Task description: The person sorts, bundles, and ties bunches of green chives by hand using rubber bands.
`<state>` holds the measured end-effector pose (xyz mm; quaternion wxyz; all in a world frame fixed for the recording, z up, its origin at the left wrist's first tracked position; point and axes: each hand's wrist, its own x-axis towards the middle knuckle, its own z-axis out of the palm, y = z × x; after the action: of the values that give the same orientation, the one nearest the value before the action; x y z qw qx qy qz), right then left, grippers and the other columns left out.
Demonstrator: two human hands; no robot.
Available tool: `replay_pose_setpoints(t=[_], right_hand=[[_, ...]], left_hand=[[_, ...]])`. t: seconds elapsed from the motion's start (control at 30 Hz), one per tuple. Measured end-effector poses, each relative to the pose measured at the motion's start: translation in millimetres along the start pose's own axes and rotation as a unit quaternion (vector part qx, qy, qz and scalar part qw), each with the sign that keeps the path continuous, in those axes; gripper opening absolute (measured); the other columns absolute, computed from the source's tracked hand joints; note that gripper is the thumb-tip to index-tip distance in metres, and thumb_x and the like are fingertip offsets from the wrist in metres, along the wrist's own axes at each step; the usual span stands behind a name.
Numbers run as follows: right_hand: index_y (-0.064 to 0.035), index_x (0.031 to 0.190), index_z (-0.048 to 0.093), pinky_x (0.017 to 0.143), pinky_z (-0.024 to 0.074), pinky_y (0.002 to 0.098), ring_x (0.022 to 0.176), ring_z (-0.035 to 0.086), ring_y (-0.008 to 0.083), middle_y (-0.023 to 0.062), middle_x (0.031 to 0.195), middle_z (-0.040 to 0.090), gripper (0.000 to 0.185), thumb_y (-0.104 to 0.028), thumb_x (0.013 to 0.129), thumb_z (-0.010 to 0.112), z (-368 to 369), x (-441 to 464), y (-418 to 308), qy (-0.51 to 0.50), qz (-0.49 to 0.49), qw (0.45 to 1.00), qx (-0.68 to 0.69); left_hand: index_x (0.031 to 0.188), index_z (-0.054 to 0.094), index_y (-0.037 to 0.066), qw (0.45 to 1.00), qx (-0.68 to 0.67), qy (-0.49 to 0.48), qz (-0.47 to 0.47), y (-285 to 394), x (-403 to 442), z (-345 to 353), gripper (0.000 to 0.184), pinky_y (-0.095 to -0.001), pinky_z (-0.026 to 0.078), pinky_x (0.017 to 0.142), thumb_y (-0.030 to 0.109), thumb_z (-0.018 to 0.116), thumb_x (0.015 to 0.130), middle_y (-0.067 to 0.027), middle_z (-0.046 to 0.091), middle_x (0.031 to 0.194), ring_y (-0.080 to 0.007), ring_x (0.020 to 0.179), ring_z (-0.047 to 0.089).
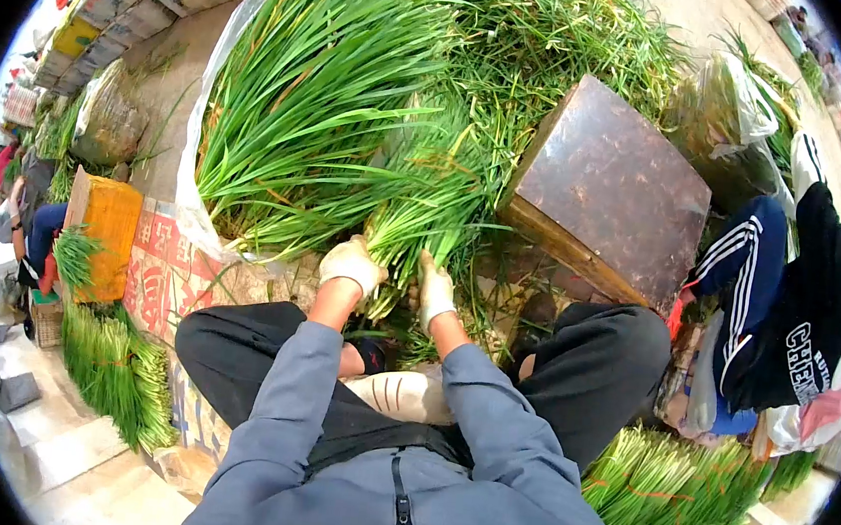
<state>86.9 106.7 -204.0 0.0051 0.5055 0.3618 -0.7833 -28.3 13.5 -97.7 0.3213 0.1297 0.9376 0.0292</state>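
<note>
A bunch of garlic chives [414,217] lies between my two gloved hands, its pale stem ends toward me and its leaves pointing away. My left hand [352,265] is closed around the left side of the stem ends. On the right side, my right hand [433,289] grips the same bunch, with its thumb along the stems; some fingers are hidden. Just beyond my left hand, a big heap of long chives [319,104] rests on a white plastic sheet [193,173]. Loose, tangled chives [560,35] are piled behind the bunch.
A dark-topped wooden block [612,189] stands to my right. Tied chive bundles lie at lower left [116,366] and lower right [676,490]. Another person [764,283] sits close on the right; one more [33,229] is at the left by an orange wooden block [103,235].
</note>
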Motion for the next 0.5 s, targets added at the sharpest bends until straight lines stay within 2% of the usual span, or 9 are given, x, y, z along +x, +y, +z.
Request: replay_pose_setpoints(t=[0.07, 0.1, 0.13, 0.2, 0.27, 0.33, 0.37, 0.4, 0.5], right_hand=[[-0.0138, 0.102, 0.055, 0.042, 0.0363, 0.0275, 0.05, 0.048, 0.0116, 0.0005, 0.072, 0.055, 0.044, -0.055, 0.091, 0.065, 7.0, -4.8, -5.8, -0.05, 0.007, 0.998, -0.031], [0.0038, 0.123, 0.058, 0.056, 0.0494, 0.0323, 0.068, 0.063, 0.0177, 0.0107, 0.09, 0.069, 0.075, -0.059, 0.084, 0.07, 5.1, 16.4, 7.1, -0.06, -0.009, 0.993, -0.1], [0.0055, 0.122, 0.06, 0.058, 0.0512, 0.0335, 0.068, 0.065, 0.0199, 0.01, 0.088, 0.071, 0.074, -0.055, 0.082, 0.075, 8.2, 31.9, 19.2, -0.025, -0.044, 0.99, -0.135], [0.0037, 0.114, 0.066, 0.059, 0.0516, 0.0349, 0.068, 0.066, 0.0204, 0.0113, 0.088, 0.071, 0.067, -0.053, 0.08, 0.076, 4.0, 5.7, -4.0, -0.07, 0.027, 0.969, -0.234], [0.0023, 0.111, 0.069, 0.058, 0.0516, 0.0347, 0.067, 0.066, 0.0216, 0.0133, 0.091, 0.072, 0.054, -0.046, 0.086, 0.073, -6.8, -5.1, -7.4, -0.064, 0.019, 0.973, -0.219], [0.0005, 0.092, 0.069, 0.056, 0.0511, 0.0387, 0.064, 0.061, 0.0235, 0.0097, 0.078, 0.065, 0.031, -0.029, 0.086, 0.072, -18.2, 8.2, 8.4, -0.059, 0.063, 0.993, -0.079], [0.0016, 0.095, 0.068, 0.06, 0.0537, 0.0425, 0.067, 0.063, 0.0256, 0.0123, 0.082, 0.066, 0.026, -0.023, 0.086, 0.069, -22.5, 21.7, 15.8, -0.006, 0.104, 0.992, -0.075], [0.0018, 0.098, 0.067, 0.058, 0.0529, 0.0429, 0.066, 0.063, 0.0258, 0.0132, 0.085, 0.066, 0.027, -0.022, 0.086, 0.068, -28.4, 34.4, 29.0, -0.035, 0.033, 0.992, -0.12], [-0.0001, 0.1, 0.066, 0.061, 0.052, 0.0423, 0.071, 0.063, 0.0248, 0.0116, 0.088, 0.065, 0.026, -0.022, 0.086, 0.069, -26.2, 7.2, 10.0, -0.031, 0.048, 0.994, -0.095]], left_hand=[[0.121, 0.06, 0.002, 0.999, -0.024, 0.028, 0.02, 6.0, -12.2, 10.0, 0.057, -0.0436, 0.053, 0.093, 0.03, 0.075, 0.074, -0.0228, 0.068, 0.114, -0.0348, 0.108, 0.066], [0.123, 0.059, 0.002, 0.998, -0.018, 0.043, 0.045, 2.6, -9.2, 32.9, 0.058, -0.0434, 0.053, 0.094, 0.029, 0.075, 0.074, -0.0235, 0.067, 0.115, -0.0353, 0.109, 0.066], [0.125, 0.058, 0.001, 0.996, -0.009, 0.057, 0.07, -3.3, -2.6, 60.3, 0.06, -0.0431, 0.053, 0.094, 0.028, 0.074, 0.074, -0.0241, 0.066, 0.116, -0.0358, 0.11, 0.065], [0.125, 0.058, 0.0, 0.994, -0.007, 0.033, 0.108, -8.8, -2.6, 88.6, 0.069, -0.0441, 0.053, 0.091, 0.035, 0.078, 0.069, -0.0241, 0.067, 0.116, -0.0378, 0.106, 0.066], [0.131, 0.056, -0.003, 0.962, -0.187, -0.109, 0.166, -24.0, 8.5, 111.1, 0.086, -0.0379, 0.05, 0.096, 0.035, 0.087, 0.061, -0.0219, 0.065, 0.121, -0.0314, 0.11, 0.064], [0.136, 0.052, -0.004, 0.903, -0.352, -0.167, 0.18, -28.2, 5.7, 109.3, 0.085, -0.0372, 0.049, 0.097, 0.037, 0.084, 0.07, -0.0189, 0.067, 0.121, -0.0286, 0.111, 0.063], [0.138, 0.053, -0.004, 0.917, -0.367, -0.133, 0.081, -27.2, -1.3, 102.1, 0.078, -0.0372, 0.049, 0.096, 0.041, 0.079, 0.079, -0.0181, 0.066, 0.124, -0.0281, 0.114, 0.063], [0.133, 0.056, -0.005, 0.922, -0.369, -0.114, 0.034, -33.7, 5.5, 102.5, 0.075, -0.0368, 0.049, 0.096, 0.045, 0.077, 0.082, -0.0207, 0.064, 0.127, -0.0291, 0.116, 0.062], [0.13, 0.058, -0.009, 0.949, -0.309, -0.056, -0.03, -44.7, 29.2, 114.3, 0.078, -0.039, 0.048, 0.098, 0.054, 0.069, 0.085, -0.0224, 0.063, 0.128, -0.0324, 0.117, 0.061]])
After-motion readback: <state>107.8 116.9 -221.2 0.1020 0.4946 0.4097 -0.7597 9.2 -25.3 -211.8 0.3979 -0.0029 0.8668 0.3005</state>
